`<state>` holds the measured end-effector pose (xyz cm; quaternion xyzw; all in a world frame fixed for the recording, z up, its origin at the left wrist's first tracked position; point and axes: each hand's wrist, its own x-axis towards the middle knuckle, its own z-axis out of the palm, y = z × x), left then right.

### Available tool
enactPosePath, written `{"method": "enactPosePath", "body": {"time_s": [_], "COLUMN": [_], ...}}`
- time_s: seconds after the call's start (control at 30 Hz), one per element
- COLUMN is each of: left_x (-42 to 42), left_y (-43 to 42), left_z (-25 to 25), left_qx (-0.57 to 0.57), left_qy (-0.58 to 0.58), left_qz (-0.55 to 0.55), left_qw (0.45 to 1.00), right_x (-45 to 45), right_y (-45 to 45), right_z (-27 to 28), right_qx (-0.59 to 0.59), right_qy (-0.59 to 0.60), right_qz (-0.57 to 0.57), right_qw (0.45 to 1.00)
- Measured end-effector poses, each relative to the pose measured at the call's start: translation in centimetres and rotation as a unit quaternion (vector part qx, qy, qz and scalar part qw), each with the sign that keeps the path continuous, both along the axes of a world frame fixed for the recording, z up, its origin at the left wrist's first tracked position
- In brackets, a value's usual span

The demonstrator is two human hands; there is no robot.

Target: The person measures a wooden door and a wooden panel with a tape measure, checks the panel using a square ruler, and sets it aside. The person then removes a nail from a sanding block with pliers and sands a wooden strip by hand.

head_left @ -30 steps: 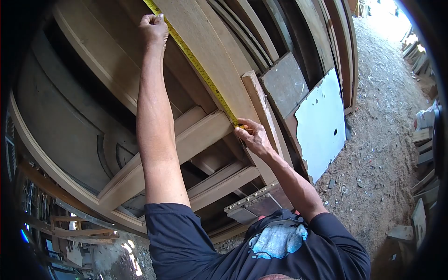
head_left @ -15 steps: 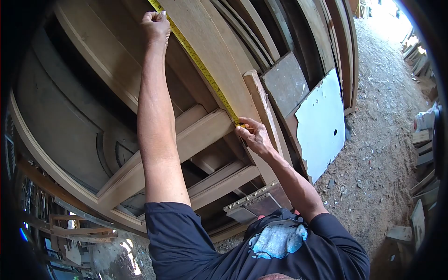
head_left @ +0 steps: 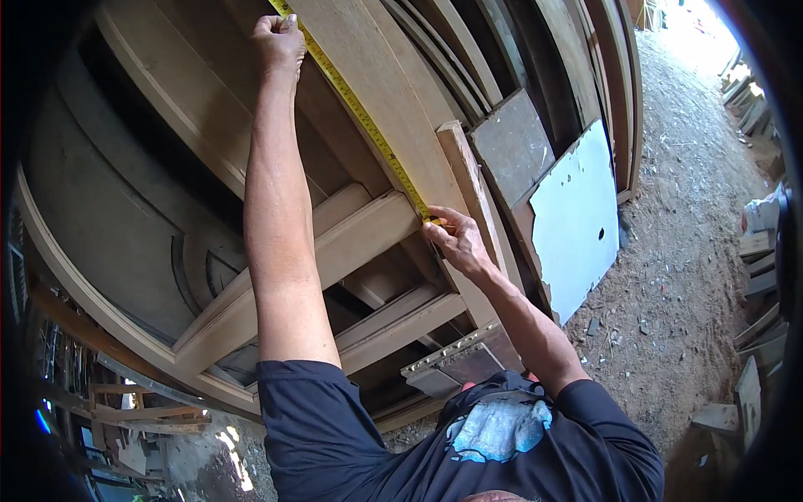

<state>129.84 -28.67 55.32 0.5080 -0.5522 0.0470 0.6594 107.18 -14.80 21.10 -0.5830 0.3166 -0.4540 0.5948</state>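
A yellow tape measure (head_left: 361, 115) runs stretched along the edge of a long wooden board (head_left: 368, 63), part of a door-like frame. At the top, my left hand (head_left: 279, 46) is closed on the tape with its fingertips. My right hand (head_left: 458, 238) pinches the lower end of the tape, where the board meets a wooden crosspiece (head_left: 368, 238). The tape continues past my left hand and out of view at the top edge.
Curved-looking wooden frames stand stacked at the upper right. A grey panel (head_left: 513, 146) and a chipped white sheet (head_left: 575, 224) lean beside them. Dirt ground (head_left: 677, 209) lies to the right, with wood scraps (head_left: 718, 417) along its far edge.
The left hand has risen very slightly along the board with the tape. The right hand has hardly moved.
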Motion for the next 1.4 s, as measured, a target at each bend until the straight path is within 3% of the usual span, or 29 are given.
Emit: {"method": "enactPosePath", "body": {"time_s": [0.67,0.8,0.93,1.07,1.13,1.2,1.23,1.4], "left_x": [0.1,-0.2,-2.0,-4.4,-5.0,-5.2,-5.1,-4.5], "left_y": [-0.3,0.7,4.5,11.6,16.2,19.4,19.9,19.4], "left_z": [0.1,-0.2,-4.6,-15.7,-20.0,-23.8,-25.9,-28.6], "left_qx": [-0.001,0.03,0.055,0.02,0.063,0.154,0.24,0.188], "left_qy": [-0.015,0.032,0.036,-0.094,-0.312,-0.454,-0.465,-0.555], "left_qz": [0.023,-0.046,-0.133,-0.201,-0.02,0.107,0.115,0.17], "left_qw": [1.0,0.998,0.989,0.975,0.948,0.871,0.844,0.792], "right_x": [0.2,-0.9,-3.5,-8.1,-10.4,-13.0,-14.2,-18.2], "right_y": [-0.3,0.2,2.4,5.2,7.2,10.4,12.2,20.5], "right_z": [-0.6,0.4,2.2,-0.1,-3.1,-5.7,-7.1,-14.6], "right_qx": [-0.012,-0.024,-0.05,-0.005,-0.025,0.011,0.028,0.103], "right_qy": [0.009,0.002,-0.043,-0.023,-0.004,0.024,0.053,0.13], "right_qz": [0.0,0.031,0.069,0.104,0.066,0.031,0.011,-0.08], "right_qw": [1.0,0.999,0.995,0.994,0.997,0.999,0.998,0.983]}}
